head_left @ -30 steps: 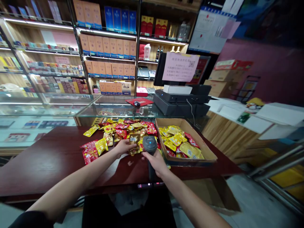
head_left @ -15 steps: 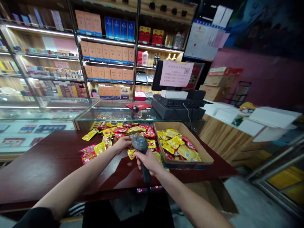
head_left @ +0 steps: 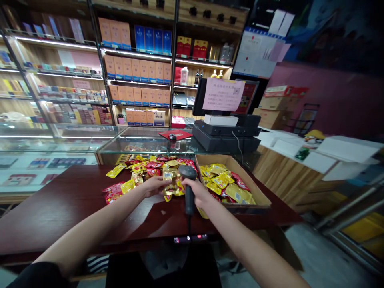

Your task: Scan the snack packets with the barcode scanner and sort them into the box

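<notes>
A gold snack packet (head_left: 170, 183) is pinched in my left hand (head_left: 154, 186), its barcode patch facing up toward me. My right hand (head_left: 198, 193) grips the handle of a black barcode scanner (head_left: 189, 196), whose head sits just right of the packet. Beyond both hands spreads a loose pile of red, yellow and gold snack packets (head_left: 153, 165) on the dark wooden table (head_left: 75, 204). To the right of the scanner stands an open cardboard box (head_left: 253, 180) holding more yellow, gold and red packets (head_left: 220, 180).
Behind the table is a glass display counter (head_left: 141, 138) with a mouse (head_left: 172, 137) on a red pad. A monitor (head_left: 199, 98) and a black cash drawer (head_left: 222, 138) stand at its right. Shelves of boxed goods (head_left: 138, 69) line the back wall. A phone-like lit device (head_left: 190, 239) lies at the table's front edge.
The scanner has shifted right, away from the packet in my left hand. That gold packet now shows more fully, with its barcode in view.
</notes>
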`<state>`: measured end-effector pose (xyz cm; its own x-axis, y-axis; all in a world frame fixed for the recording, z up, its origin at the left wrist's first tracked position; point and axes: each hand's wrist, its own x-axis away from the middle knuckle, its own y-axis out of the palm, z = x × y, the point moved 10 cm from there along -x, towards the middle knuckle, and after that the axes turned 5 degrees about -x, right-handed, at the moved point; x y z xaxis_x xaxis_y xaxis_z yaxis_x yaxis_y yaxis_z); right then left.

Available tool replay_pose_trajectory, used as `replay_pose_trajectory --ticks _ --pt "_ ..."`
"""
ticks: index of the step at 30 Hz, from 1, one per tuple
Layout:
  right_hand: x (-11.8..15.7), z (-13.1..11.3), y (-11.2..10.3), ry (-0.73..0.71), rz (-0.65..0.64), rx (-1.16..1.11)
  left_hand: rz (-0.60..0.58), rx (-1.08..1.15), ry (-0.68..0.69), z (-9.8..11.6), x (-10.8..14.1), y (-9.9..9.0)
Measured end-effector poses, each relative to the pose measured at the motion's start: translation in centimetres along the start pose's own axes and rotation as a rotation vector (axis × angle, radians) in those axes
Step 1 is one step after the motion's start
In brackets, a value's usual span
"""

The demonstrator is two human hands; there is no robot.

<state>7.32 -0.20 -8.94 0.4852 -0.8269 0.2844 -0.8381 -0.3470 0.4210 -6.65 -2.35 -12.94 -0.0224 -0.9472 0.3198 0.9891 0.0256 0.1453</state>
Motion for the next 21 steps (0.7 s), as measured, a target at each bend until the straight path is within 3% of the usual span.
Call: replay_pose_trajectory --ticks 4,7,11,16,21 --pt "-1.2 0.8 0.3 0.185 -0.120 -0.047 -0.183 0.123 -0.139 -0.1 1.4 1.8" --pt "-1.3 1.3 0.3 0.267 -0.149 -0.102 -0.331 0.276 -0.188 1.1 2.6 3.1" --pt "-1.3 1.1 -0.3 0.338 -0.129 -0.167 -0.398 0.389 -0.181 3.4 3.3 3.9" --pt "-1.8 -1.6 -1.6 0.323 -0.141 -0.184 -0.420 0.334 -0.190 6.1 2.2 5.9" --pt "-2.7 -6.2 -4.7 0.239 -0.101 -0.184 -0.405 0.211 -0.223 8.6 -1.4 8.6"
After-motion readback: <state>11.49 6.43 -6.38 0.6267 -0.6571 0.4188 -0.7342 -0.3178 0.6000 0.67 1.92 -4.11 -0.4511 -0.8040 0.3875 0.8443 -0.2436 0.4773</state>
